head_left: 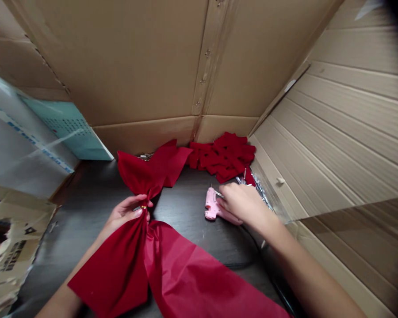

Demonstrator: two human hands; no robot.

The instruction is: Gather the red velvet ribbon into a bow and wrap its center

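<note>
My left hand pinches the red bow at centre; right hand closes loosely over the pink glue gun; its hot tip could scorch fabric.

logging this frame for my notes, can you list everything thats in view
red fabric bow: one, red, on the table centre, cinched at the middle by a small gold tie
red fabric pieces: a pile, red, at the back by the cardboard
glue gun: one, pink, right of the bow
dark table: one, dark brown
cardboard walls: brown, behind and right
left hand: pinches the bow's cinched middle
right hand: on the glue gun
</note>
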